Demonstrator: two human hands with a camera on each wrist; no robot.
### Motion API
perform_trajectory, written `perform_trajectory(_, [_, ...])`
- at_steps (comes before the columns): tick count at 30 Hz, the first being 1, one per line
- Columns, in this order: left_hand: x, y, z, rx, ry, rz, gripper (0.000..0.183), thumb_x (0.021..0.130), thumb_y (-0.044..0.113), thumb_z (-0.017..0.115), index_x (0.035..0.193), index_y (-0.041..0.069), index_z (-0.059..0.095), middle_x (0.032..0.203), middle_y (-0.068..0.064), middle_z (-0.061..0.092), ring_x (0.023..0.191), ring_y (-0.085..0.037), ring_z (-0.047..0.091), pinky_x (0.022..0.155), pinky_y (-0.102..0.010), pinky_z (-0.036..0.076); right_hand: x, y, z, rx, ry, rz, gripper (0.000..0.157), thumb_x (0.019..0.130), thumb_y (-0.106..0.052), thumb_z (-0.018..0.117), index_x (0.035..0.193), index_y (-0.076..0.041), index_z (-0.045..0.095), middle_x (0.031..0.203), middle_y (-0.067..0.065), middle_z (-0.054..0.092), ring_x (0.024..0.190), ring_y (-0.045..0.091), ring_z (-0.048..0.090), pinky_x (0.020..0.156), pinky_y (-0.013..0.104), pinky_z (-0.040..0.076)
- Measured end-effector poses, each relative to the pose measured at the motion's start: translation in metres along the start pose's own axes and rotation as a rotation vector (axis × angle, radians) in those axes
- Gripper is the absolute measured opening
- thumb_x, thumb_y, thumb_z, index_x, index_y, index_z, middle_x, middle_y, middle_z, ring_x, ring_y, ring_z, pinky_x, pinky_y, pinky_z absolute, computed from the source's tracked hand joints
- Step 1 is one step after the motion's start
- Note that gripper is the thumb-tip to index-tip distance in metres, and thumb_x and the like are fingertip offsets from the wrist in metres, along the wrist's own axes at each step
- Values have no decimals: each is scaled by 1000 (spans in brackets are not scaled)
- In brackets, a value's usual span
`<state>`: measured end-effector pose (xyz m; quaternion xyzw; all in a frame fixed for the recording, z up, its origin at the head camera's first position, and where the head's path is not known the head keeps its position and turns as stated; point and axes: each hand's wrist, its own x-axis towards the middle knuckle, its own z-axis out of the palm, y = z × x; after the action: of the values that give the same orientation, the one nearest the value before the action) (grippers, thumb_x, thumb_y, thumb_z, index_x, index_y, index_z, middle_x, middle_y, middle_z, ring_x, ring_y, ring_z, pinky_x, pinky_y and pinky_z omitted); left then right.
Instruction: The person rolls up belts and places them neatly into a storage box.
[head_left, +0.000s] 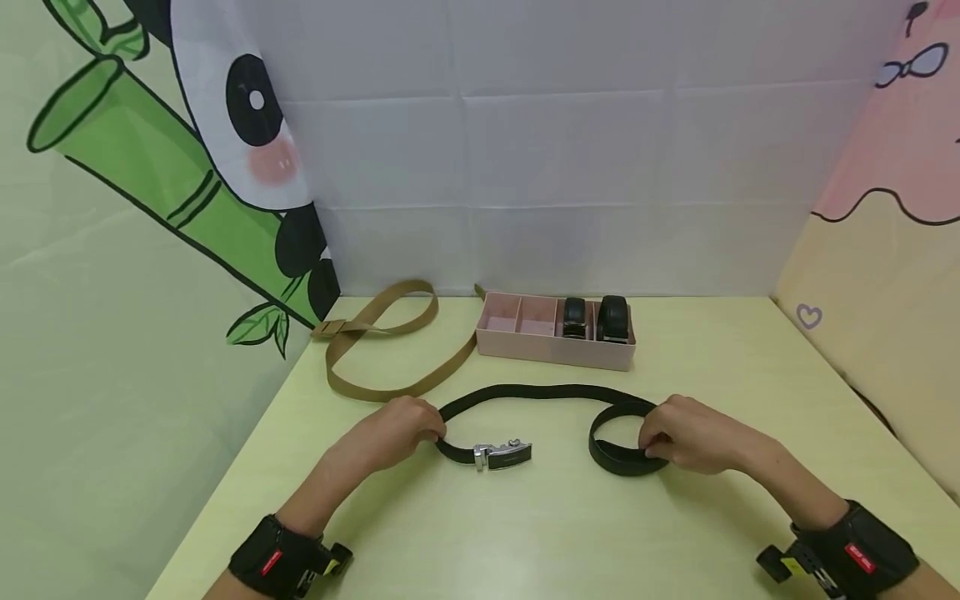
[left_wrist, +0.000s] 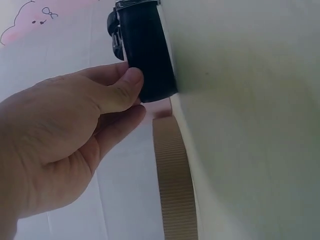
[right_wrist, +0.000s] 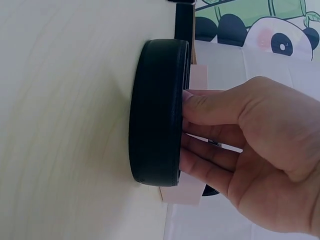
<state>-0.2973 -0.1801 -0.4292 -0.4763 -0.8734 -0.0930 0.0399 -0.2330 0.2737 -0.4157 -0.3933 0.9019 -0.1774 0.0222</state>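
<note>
A black leather belt (head_left: 555,392) stands on its edge on the table, its right part curled into a loop (left_wrist: 150,55). Near its left bend, my left hand (head_left: 401,432) pinches the strap between thumb and fingers. The silver buckle (head_left: 491,456) lies to the right of that hand, at the belt's end. At the other side my right hand (head_left: 693,433) pinches the coiled part (right_wrist: 157,115) by its upper edge. In the right wrist view the coil hides some of the fingertips.
Behind the belt stands a pink divided box (head_left: 555,352), with two rolled black belts (head_left: 613,318) in its right compartments. A tan webbing belt (head_left: 405,389) lies looped at the back left. Printed cloth (head_left: 562,150) hangs behind the table (head_left: 480,533).
</note>
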Motion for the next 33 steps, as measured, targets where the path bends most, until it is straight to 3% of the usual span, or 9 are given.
perform_trajectory(5, [0,3,-4,-31,-32,-12,21,84,-6,77,94,11,84,94,3,79,86,-7,69,75,-28,59,9,-4,6,-11,15,-49,27,87,3,75,69,-17,72,66,-12,57,62,-2,39,58,18,39])
perform_trajectory(9, [16,16,-13,-51,-47,16,25,86,-5,69,101,9,84,100,2,79,94,-11,70,78,-29,58,14,-8,10,-11,16,-68,27,86,3,76,69,-17,72,67,-12,58,63,-2,40,59,18,40])
perform_trajectory(15, [76,63,-17,-112,39,199,15,96,11,71,106,11,82,105,2,77,96,-9,69,83,-25,56,25,-14,13,-21,-2,-69,23,88,1,76,73,-16,74,73,-11,64,66,1,49,64,22,48])
perform_trajectory(17, [98,77,-11,-113,41,272,13,98,14,71,105,13,82,103,4,77,95,-4,67,83,-21,54,29,-15,14,-15,-5,-66,21,88,1,76,77,-17,77,78,-11,69,70,2,56,67,24,52])
perform_trajectory(20, [124,91,1,-99,10,322,11,97,16,73,100,16,83,97,10,77,89,4,64,80,-15,52,33,-17,15,-8,0,-59,19,89,0,76,81,-17,79,81,-10,72,72,3,61,68,25,55])
perform_trajectory(24, [146,95,14,-128,-73,288,9,95,18,76,95,18,85,89,14,76,78,10,61,72,-10,49,36,-17,17,7,12,-26,16,90,-3,76,83,-17,80,79,-10,72,67,2,58,63,22,52])
perform_trajectory(28, [155,93,22,-190,-151,247,10,93,20,78,99,18,86,89,13,77,74,11,60,69,-8,49,39,-15,20,40,20,8,14,91,-4,76,85,-17,80,78,-11,72,63,0,56,59,21,51])
perform_trajectory(33, [162,92,28,-212,-187,247,13,93,17,78,103,17,85,93,11,78,79,12,61,72,-8,49,40,-14,22,55,49,12,14,90,-3,76,89,-16,81,82,-9,74,66,0,59,62,21,53])
